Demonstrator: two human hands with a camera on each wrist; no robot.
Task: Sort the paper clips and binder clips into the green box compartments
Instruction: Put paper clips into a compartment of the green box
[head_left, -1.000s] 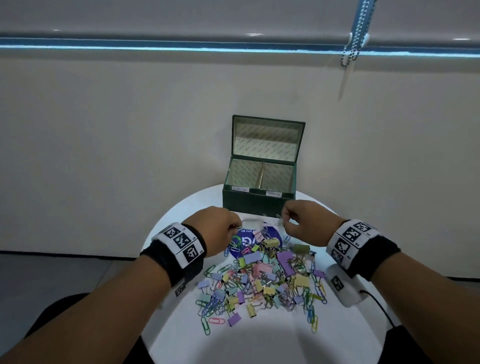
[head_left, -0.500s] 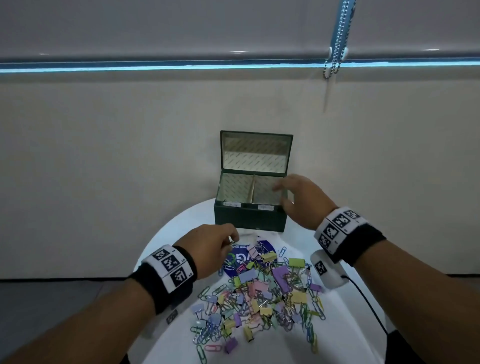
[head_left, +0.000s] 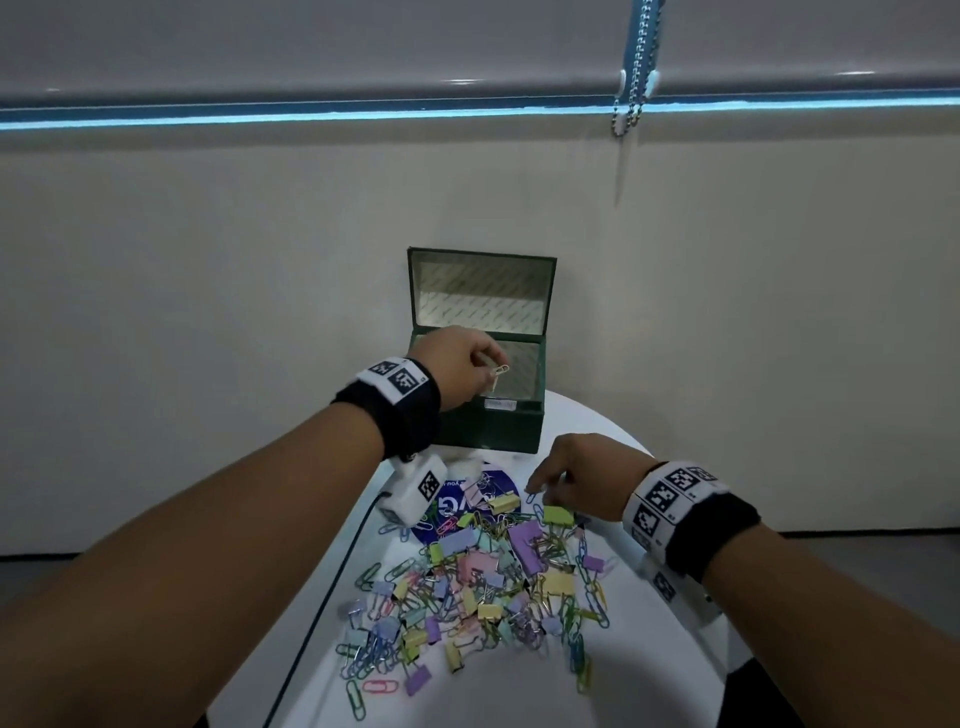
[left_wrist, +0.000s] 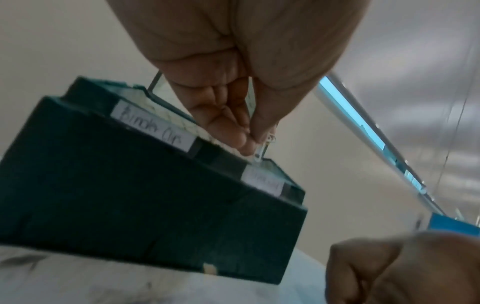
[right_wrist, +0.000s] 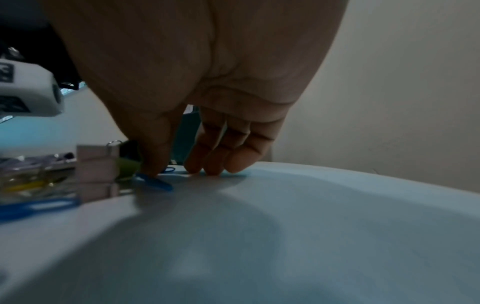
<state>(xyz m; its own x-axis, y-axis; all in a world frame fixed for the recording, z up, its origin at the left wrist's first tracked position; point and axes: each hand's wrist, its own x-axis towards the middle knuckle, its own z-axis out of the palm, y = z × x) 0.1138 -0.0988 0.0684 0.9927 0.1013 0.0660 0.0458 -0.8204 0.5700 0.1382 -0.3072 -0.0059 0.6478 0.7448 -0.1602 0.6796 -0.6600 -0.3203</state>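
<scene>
While the left hand (head_left: 457, 371) pinches a pale paper clip (head_left: 500, 370) over the open green box (head_left: 488, 431), near its divider, the right hand (head_left: 582, 480) reaches down at the far edge of the pile (head_left: 483, 577), thumb pressing a blue paper clip (right_wrist: 153, 182) on the white table (head_left: 519, 691) with the fingers loosely bent. Sorting looks barely begun: nearly all the clips remain heaped together, and the compartments show no contents from here.

Glossy white table (head_left: 519, 691), wire clips (head_left: 467, 587)
</scene>
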